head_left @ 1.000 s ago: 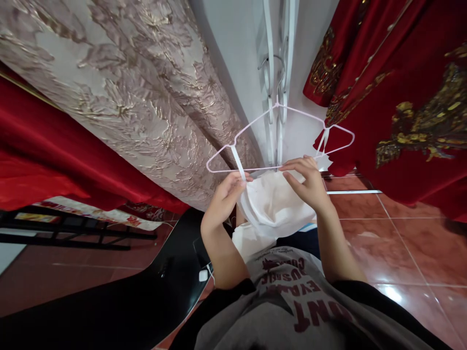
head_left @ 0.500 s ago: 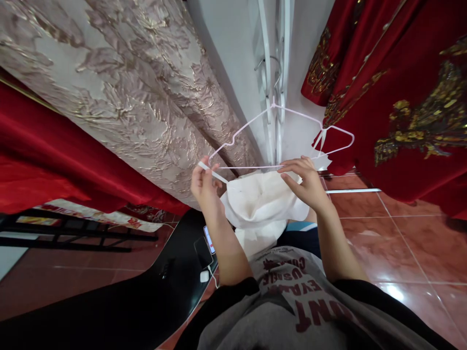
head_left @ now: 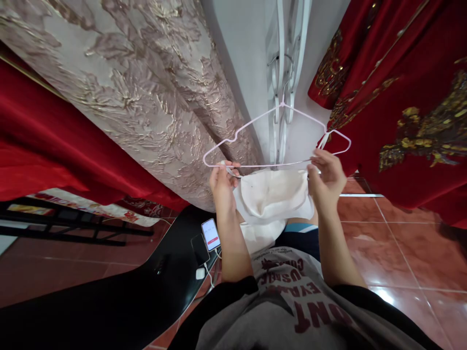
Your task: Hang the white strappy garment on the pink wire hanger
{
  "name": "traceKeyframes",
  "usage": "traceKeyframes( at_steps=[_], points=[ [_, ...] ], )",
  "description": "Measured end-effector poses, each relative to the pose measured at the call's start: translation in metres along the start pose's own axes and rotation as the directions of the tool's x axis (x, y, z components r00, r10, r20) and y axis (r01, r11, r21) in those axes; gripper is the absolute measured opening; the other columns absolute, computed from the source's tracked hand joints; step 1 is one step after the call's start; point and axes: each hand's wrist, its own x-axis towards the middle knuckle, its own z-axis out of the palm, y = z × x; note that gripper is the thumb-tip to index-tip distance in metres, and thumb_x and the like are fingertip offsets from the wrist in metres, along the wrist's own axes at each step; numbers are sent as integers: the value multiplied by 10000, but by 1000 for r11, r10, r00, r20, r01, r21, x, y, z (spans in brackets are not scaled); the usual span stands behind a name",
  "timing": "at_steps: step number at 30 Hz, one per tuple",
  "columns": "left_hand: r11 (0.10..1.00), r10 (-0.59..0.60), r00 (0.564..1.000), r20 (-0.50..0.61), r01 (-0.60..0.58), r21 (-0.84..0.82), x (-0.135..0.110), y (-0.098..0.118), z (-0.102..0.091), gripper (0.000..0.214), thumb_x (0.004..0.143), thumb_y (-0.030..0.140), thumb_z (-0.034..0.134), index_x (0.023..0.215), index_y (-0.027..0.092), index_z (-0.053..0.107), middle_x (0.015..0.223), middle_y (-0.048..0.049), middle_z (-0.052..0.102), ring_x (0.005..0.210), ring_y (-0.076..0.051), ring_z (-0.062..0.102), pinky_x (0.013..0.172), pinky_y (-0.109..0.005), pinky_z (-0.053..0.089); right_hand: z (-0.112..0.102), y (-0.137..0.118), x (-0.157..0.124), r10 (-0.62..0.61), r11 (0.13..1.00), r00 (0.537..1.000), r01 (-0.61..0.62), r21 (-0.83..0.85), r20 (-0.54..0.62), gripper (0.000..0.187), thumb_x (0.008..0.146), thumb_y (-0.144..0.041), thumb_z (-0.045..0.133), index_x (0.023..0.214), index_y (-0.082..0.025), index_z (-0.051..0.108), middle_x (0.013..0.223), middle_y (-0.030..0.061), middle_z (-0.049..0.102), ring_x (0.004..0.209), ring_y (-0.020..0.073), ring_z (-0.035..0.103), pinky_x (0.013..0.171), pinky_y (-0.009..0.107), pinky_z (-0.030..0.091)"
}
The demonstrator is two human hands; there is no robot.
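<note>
The left hand [head_left: 222, 187] had its thumb and fingers drawn together on the left strap [head_left: 229, 170] of a white garment [head_left: 275, 192], with hardly any gap showing between them. Its fingertips were up at the lower bar of a pink hanger [head_left: 255, 117], toward the bar's left end. The right hand [head_left: 330, 179] was half curled, the thumb and fingers a little apart, just beside the garment's right edge and the right strap [head_left: 323, 140]; whether they gripped either could not be told. That strap ran up to the notch on the right side of the hanger, while the left notch was bare.

The white garment lay between the two hands, just on the near side of the hanger's lower bar. On the far side, the hanger's metal hook was by white rails [head_left: 280, 48] against the wall. Patterned pale pink fabric [head_left: 153, 97] hung on the left, and red fabric with gold decoration [head_left: 404, 121] on the right. At near left, a lit phone [head_left: 210, 233] and a dark phone [head_left: 200, 250] lay side by side on a black tabletop [head_left: 120, 301]
</note>
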Motion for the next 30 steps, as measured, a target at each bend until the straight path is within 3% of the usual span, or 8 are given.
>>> traceKeyframes(
  at_steps=[2,5,9,13,20,24,28,30],
  points=[
    [1000,5,1000,4,-5,-8,-1,1,2,362,826,501,828,834,192,640,810,-62,761,571,-93,561,454,-183,296,-7,7,7,151,988,983,-148,40,-104,387,861,-275,732,1248,-280,735,1237,80,751,929,201,733,851,422,620],
    [1000,23,1000,-2,-23,-21,-1,0,3,368,820,499,829,821,197,619,784,-48,746,546,-83,522,459,-180,316,-20,8,22,316,949,949,-316,15,16,320,824,-296,760,1136,-226,767,915,38,757,655,137,624,652,337,557],
    [999,36,999,-9,-36,-18,1,1,3,377,846,507,807,804,205,585,756,-28,722,515,-73,483,464,-180,334,-28,-6,42,288,956,953,-292,32,98,79,822,-250,721,871,-204,762,723,3,714,526,89,503,498,262,414],
    [999,22,999,-23,-22,27,1,4,4,376,893,503,765,791,209,552,758,-24,707,500,-70,474,466,-189,345,-20,-14,55,232,967,954,-248,67,188,186,824,-230,719,983,-222,816,872,24,813,482,84,504,446,270,394],
    [999,12,999,50,-13,31,3,8,-3,382,891,510,779,802,203,570,769,-32,718,501,-69,476,479,-190,373,-21,13,73,45,988,983,-17,156,-177,312,903,-187,664,1157,-264,828,1203,64,821,516,105,578,452,312,445],
    [1000,27,997,73,-28,15,6,10,-8,379,876,495,804,805,202,574,766,-27,724,502,-66,480,483,-185,382,-48,39,76,-135,969,918,200,142,-373,356,912,-121,690,1215,-255,821,1171,35,817,566,92,595,483,286,460],
    [1000,-17,997,79,17,1,5,8,-6,383,858,482,821,789,199,571,753,-27,718,498,-69,481,482,-192,389,-63,39,56,-216,951,808,302,70,-548,158,971,-264,711,1052,-261,847,990,26,819,681,175,723,605,351,583],
    [1000,-29,997,69,29,-4,3,7,-4,359,869,458,810,787,196,578,764,-33,723,499,-66,473,485,-192,386,-59,27,43,-175,967,849,244,77,-499,128,957,-312,734,1016,-275,842,964,37,818,733,221,764,678,413,631]
  ],
)
